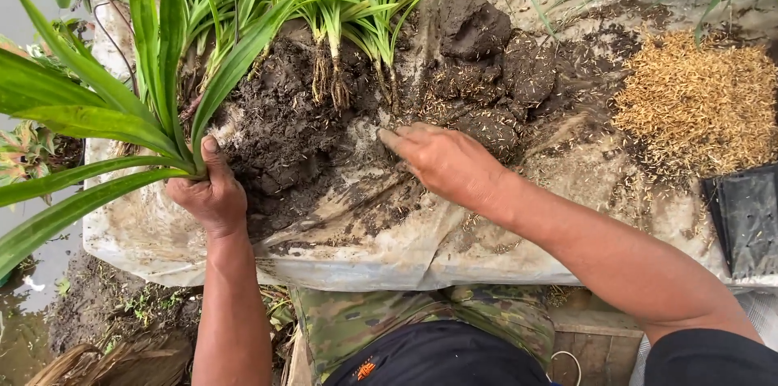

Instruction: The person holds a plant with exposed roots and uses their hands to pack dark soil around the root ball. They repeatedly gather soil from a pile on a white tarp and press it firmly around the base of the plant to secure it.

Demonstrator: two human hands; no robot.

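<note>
My left hand (209,190) is closed around the base of a leafy green plant (121,102) whose long leaves fan out to the left. My right hand (442,160) lies flat, fingers together, on the dirty white sheet (389,240), its fingertips touching the edge of a dark soil pile (284,122). More green plants with bare roots (332,45) lie at the back of the pile. Clumps of dark soil (486,53) sit just beyond my right hand.
A heap of golden rice husks (701,102) lies at the right. Black plastic bags (745,216) sit at the right edge. Wet ground and grass lie to the left, below the sheet. My camouflage trousers show at the bottom.
</note>
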